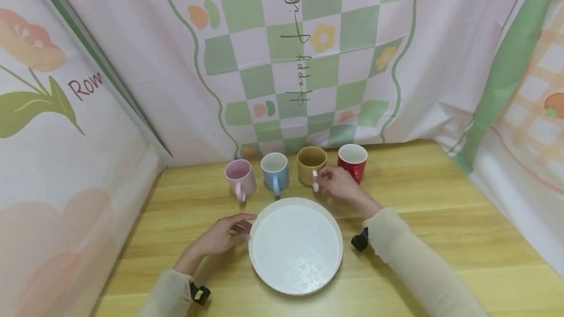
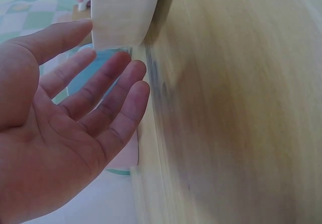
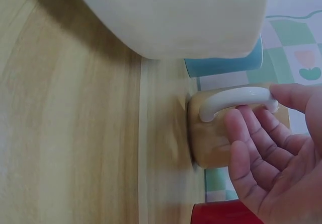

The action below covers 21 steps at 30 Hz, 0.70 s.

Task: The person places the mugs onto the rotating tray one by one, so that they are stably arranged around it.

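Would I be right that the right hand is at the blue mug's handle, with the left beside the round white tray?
Wrong mug: the right wrist view shows the right hand at the handle of the mustard-yellow mug; the left hand is beside the round white tray.

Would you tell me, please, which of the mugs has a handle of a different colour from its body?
The mustard mug, third from the left: its handle is white, whereas the pink mug, blue mug and red mug have handles in their own colour.

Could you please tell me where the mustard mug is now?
In the head view, the mustard mug stands just right of centre between the blue mug and the red mug, with the right hand touching its white handle.
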Each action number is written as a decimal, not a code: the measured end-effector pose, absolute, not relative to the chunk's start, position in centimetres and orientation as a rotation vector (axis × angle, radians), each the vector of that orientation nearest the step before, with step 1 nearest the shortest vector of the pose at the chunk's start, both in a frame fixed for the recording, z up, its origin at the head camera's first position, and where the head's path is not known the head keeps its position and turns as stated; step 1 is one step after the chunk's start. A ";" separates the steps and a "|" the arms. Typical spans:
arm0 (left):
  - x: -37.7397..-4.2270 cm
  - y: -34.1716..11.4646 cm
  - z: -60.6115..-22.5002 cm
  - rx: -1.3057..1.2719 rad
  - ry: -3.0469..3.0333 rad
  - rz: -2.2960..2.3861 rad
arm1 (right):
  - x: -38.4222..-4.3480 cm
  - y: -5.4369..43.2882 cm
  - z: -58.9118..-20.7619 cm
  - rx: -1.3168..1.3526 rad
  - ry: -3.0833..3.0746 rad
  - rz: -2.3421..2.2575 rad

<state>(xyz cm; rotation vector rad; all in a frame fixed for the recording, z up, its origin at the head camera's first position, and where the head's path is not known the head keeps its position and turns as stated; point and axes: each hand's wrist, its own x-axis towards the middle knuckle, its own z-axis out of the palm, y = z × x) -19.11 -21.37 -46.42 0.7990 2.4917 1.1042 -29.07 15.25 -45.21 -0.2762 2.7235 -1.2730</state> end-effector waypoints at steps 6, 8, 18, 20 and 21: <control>-19.1 -21.3 -46.4 0.811 2.487 1.118 | -29.3 15.8 -45.4 -0.279 2.738 -1.285; -19.0 -21.3 -46.5 0.807 2.483 1.122 | -29.3 16.1 -45.4 -0.274 2.717 -1.328; -18.9 -21.4 -46.3 0.787 2.435 1.150 | -29.0 16.2 -45.1 -0.228 2.630 -1.410; -18.9 -21.4 -46.3 0.781 2.424 1.158 | -29.0 16.2 -45.0 -0.212 2.623 -1.404; -18.9 -21.4 -46.3 0.779 2.419 1.162 | -29.0 16.2 -45.0 -0.203 2.620 -1.404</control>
